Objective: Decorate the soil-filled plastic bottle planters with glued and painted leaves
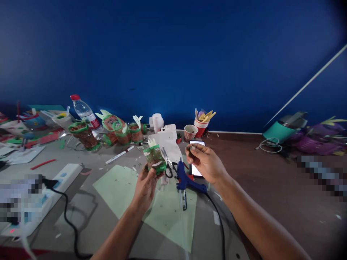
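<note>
My left hand (146,186) is wrapped round the lower part of a small clear craft pot (155,159) with green trim, brown filling and white pieces stuck on its side and top. To the right, my right hand (204,160) is closed in a pinch; a small dark lump shows at its fingertips, too small to name. Between my hands a blue hot glue gun (187,180) rests on the table with a clear glue stick in it. Scissors (168,160) with black handles lie just behind it. A lit phone (197,169) sits under my right hand.
Light green paper (116,187) covers part of the table. A white power strip (54,191) with black cables lies left. Further back stand similar craft pots (135,133), a water bottle (84,112), a paper cup (190,133) and a red cup of tools (201,127). A blue wall (173,57) rises behind.
</note>
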A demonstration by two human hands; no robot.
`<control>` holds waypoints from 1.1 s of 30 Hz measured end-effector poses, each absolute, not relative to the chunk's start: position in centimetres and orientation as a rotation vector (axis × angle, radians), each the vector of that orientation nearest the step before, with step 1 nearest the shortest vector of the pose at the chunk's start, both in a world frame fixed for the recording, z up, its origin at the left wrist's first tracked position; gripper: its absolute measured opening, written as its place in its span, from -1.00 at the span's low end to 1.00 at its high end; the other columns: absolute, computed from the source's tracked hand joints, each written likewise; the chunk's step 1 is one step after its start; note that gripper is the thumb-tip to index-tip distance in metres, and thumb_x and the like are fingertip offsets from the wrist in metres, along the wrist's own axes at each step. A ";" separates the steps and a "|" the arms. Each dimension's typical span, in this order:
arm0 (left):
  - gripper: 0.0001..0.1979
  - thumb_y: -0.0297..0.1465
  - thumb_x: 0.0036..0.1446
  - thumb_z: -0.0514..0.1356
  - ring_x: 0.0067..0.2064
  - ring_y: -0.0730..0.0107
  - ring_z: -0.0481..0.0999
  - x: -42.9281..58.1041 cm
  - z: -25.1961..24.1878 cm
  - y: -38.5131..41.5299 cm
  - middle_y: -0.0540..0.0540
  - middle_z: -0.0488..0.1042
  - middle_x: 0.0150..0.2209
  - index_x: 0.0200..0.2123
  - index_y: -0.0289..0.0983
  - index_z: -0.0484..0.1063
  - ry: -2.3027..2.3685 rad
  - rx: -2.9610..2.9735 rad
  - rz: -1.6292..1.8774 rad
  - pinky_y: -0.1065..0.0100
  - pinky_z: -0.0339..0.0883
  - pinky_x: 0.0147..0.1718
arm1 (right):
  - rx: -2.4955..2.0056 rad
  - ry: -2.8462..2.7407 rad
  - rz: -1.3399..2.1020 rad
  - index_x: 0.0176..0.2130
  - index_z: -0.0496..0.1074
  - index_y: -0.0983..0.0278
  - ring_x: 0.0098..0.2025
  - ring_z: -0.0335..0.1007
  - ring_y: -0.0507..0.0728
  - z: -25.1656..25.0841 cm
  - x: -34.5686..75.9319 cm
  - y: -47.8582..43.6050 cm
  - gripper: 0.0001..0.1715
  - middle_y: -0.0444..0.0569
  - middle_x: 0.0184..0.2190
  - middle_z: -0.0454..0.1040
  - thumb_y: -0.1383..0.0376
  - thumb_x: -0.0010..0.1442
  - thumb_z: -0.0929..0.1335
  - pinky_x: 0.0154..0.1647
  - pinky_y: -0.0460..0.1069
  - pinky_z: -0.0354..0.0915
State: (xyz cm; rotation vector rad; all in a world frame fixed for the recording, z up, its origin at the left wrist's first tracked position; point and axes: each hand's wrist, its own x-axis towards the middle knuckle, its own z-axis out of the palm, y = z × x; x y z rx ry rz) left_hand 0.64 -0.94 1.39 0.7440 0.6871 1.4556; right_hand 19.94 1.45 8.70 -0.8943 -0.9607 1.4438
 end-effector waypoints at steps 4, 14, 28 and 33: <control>-0.60 -0.20 -0.07 0.36 -0.23 0.32 0.48 0.7 1.2 -0.8 -0.14 0.50 -0.15 -0.16 -0.24 0.49 0.708 0.758 1.456 0.33 0.33 -0.25 | -0.900 -1.017 1.482 -0.53 0.42 0.28 -0.56 0.16 -0.01 8.3 19.8 1.3 -0.61 -0.13 -0.58 0.33 0.01 -0.05 0.45 -0.50 -0.03 0.06; -0.58 -0.20 -0.06 0.35 -0.12 0.24 0.49 0.7 0.9 -0.8 -0.15 0.51 -0.08 -0.12 -0.22 0.47 0.742 0.781 1.456 0.30 0.33 -0.18 | -1.013 -1.032 1.476 -0.45 0.45 0.28 -0.55 0.11 -0.02 7.4 18.6 1.3 -0.80 -0.22 -0.63 0.30 0.30 -0.20 0.46 -0.46 -0.05 0.05; -0.56 -0.20 -0.09 0.37 -0.14 0.24 0.49 0.8 1.2 -0.9 -0.16 0.52 -0.12 -0.13 -0.24 0.48 0.770 0.778 1.457 0.33 0.35 -0.22 | -1.068 -1.302 1.367 -0.46 0.43 0.26 -0.54 0.11 0.00 6.6 17.7 0.8 -0.83 -0.21 -0.63 0.25 0.20 0.01 0.36 -0.46 -0.06 0.04; -0.57 -0.20 -0.05 0.34 -0.11 0.24 0.48 0.9 1.3 -1.0 -0.16 0.50 -0.07 -0.10 -0.24 0.46 0.777 0.795 1.446 0.28 0.35 -0.16 | -1.140 -1.335 1.351 -0.46 0.42 0.25 -0.51 0.14 0.01 6.3 17.5 0.7 -0.91 -0.19 -0.57 0.33 0.35 -0.13 0.36 -0.43 -0.06 0.09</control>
